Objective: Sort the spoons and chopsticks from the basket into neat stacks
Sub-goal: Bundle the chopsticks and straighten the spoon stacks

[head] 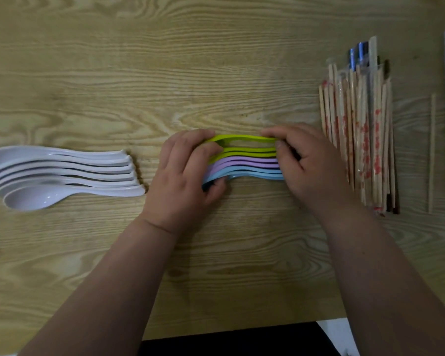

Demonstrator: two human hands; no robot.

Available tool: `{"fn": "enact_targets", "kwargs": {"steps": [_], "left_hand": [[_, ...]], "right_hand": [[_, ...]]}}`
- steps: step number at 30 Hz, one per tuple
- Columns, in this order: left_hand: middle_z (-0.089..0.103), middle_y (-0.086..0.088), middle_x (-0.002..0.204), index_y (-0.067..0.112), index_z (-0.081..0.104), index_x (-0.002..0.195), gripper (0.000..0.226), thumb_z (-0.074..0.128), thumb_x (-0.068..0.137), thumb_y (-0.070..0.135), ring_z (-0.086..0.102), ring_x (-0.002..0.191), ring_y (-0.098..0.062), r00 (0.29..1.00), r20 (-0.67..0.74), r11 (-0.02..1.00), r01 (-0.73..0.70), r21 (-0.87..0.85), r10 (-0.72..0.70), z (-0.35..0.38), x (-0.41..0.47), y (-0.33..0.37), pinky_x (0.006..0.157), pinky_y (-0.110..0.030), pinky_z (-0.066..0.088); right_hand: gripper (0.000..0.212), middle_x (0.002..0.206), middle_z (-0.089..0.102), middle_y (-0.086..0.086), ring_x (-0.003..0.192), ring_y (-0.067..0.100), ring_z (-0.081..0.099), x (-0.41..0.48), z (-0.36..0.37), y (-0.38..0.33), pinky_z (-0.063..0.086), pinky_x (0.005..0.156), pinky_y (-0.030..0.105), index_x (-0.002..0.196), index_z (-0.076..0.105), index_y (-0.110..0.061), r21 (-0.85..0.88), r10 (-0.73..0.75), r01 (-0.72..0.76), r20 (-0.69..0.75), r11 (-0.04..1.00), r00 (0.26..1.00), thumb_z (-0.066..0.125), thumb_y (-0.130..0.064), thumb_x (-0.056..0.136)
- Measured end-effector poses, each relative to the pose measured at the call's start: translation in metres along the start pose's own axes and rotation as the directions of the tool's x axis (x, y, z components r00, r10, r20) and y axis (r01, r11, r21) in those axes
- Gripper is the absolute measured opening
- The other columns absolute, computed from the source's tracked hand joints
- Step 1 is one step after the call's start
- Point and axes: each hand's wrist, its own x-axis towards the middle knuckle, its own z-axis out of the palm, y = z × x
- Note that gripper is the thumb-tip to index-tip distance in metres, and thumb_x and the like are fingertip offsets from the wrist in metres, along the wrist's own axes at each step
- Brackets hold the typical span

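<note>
Red print on chopstick wrappers unreadable. Left hand and right hand clamp opposite ends of coloured spoon stack mid-table; white spoons lie left.

- My left hand: bare, broad, short thick fingers; one crease line across the wrist.
- My right hand: bare, same build; thumbnail trimmed short.
- Left forearm, right forearm: bare to the frame edge.
</note>
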Motion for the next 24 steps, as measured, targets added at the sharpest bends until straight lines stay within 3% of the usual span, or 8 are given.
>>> {"fn": "enact_targets", "kwargs": {"steps": [2,6,10,12,15,19,21,24], "left_hand": [[0.058,-0.024,0.129,-0.004,0.067,0.108,0.035,0.075,0.081,0.018,0.051,0.119,-0.037,1.0,0.005,1.0,-0.002,-0.009,0.002,0.0,0.0,0.0,0.109,-0.043,0.036],[0.052,-0.025,0.138,-0.003,0.065,0.108,0.036,0.073,0.083,0.021,0.049,0.128,-0.04,0.999,0.032,0.999,0.009,-0.036,-0.008,0.0,-0.001,-0.001,0.112,-0.045,0.037],[0.051,-0.014,0.128,0.0,0.065,0.112,0.037,0.075,0.082,0.019,0.05,0.116,-0.033,1.0,0.0,0.999,0.003,-0.045,-0.003,0.001,-0.005,-0.002,0.104,-0.044,0.042],[0.051,-0.015,0.119,0.006,0.06,0.114,0.037,0.076,0.081,0.017,0.049,0.109,-0.031,0.999,-0.035,0.999,0.0,-0.043,-0.001,0.001,-0.006,-0.001,0.098,-0.045,0.045],[0.057,-0.025,0.109,0.011,0.052,0.118,0.044,0.075,0.08,0.014,0.048,0.105,-0.032,0.997,-0.069,0.999,0.031,-0.036,-0.034,0.001,-0.006,0.001,0.093,-0.045,0.045],[0.057,-0.024,0.116,0.0,0.061,0.122,0.05,0.074,0.077,0.017,0.047,0.109,-0.033,0.995,-0.04,0.996,0.088,0.027,-0.087,-0.001,-0.003,0.003,0.101,-0.038,0.038],[0.059,-0.024,0.114,-0.003,0.063,0.119,0.05,0.075,0.074,0.015,0.048,0.107,-0.033,0.995,-0.033,0.994,0.094,0.047,-0.092,-0.002,-0.002,0.003,0.101,-0.033,0.033],[0.06,-0.024,0.111,-0.003,0.063,0.117,0.049,0.076,0.074,0.015,0.049,0.104,-0.034,0.994,-0.016,0.993,0.107,0.059,-0.106,-0.003,-0.001,0.004,0.098,-0.036,0.035]], "right_hand": [[0.026,0.101,0.062,-0.013,0.098,0.006,0.055,0.004,-0.004,0.0,0.036,0.085,0.01,0.111,0.071,-0.018,0.008,0.045,-0.045,-0.007,0.999,0.999,0.056,-0.005,0.095],[0.02,0.106,0.069,0.004,0.105,0.019,0.058,0.003,-0.008,0.002,0.036,0.094,0.019,0.11,0.072,-0.012,-0.115,-0.017,0.016,-0.005,0.993,1.0,0.061,-0.021,0.094],[0.07,0.131,0.052,0.007,0.128,0.022,0.045,-0.018,-0.001,0.0,0.034,0.112,0.034,0.137,0.055,-0.013,-0.223,-0.013,0.048,0.158,0.974,0.987,0.063,-0.059,0.085],[0.07,0.131,0.05,0.012,0.129,0.028,0.045,-0.025,0.008,-0.001,0.035,0.113,0.04,0.143,0.052,-0.011,-0.279,-0.051,0.086,0.13,0.957,0.99,0.061,-0.057,0.09],[0.06,0.124,0.056,0.014,0.123,0.034,0.051,-0.022,0.016,-0.002,0.036,0.112,0.044,0.136,0.059,-0.008,-0.312,-0.14,0.148,0.048,0.938,0.989,0.058,-0.053,0.096],[0.062,0.126,0.056,0.015,0.123,0.032,0.05,-0.018,0.02,0.001,0.032,0.113,0.039,0.13,0.059,-0.005,-0.358,-0.151,0.144,0.008,0.923,0.988,0.06,-0.053,0.091],[0.064,0.128,0.055,0.016,0.124,0.033,0.049,-0.017,0.021,0.001,0.032,0.112,0.042,0.131,0.057,-0.004,-0.382,-0.139,0.138,0.026,0.914,0.99,0.061,-0.052,0.089],[0.064,0.133,0.053,0.016,0.131,0.036,0.045,-0.014,0.022,-0.001,0.033,0.113,0.049,0.134,0.056,-0.006,-0.404,-0.133,0.149,0.068,0.903,0.989,0.057,-0.055,0.092]]}}
